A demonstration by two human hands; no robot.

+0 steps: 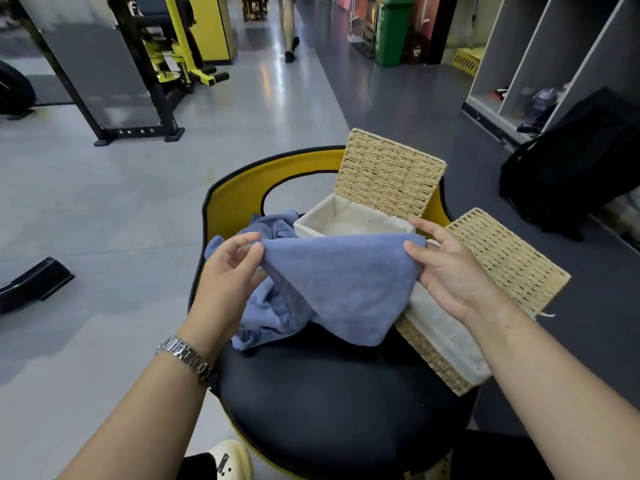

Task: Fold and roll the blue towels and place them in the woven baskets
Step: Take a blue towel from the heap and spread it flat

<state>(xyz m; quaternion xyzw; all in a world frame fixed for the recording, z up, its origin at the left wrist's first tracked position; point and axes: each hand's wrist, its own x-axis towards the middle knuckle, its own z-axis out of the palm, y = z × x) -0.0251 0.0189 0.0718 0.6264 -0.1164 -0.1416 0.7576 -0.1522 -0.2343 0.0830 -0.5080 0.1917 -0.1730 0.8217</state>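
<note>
Both hands engaged: left hand (231, 263) pinches 1 upper corner of the blue towel (341, 287) between thumb and fingers; right hand (446, 268) pinches the opposite corner, fingers curled round the edge. I log the towel as held up and spread between them, lower end draping to a point above the black seat (332, 403).

Progress, as I judge it: early. Held towel not yet folded or rolled. Crumpled towels (266, 306), count unclear, lie heaped on the seat just left of it, untouched.

Far basket (349, 225): lid (389, 173) tipped up and back, white liner showing, no towel visible inside. Near basket (446, 341): at the seat's right edge under my right wrist, lid (505, 258) leaning open to the right; interior mostly hidden.

Edges and room: bare seat in front offers a folding surface, bounded by the heap on the left, the near basket on the right and the yellow backrest (242, 199) behind; near basket sits close to the rim
</note>
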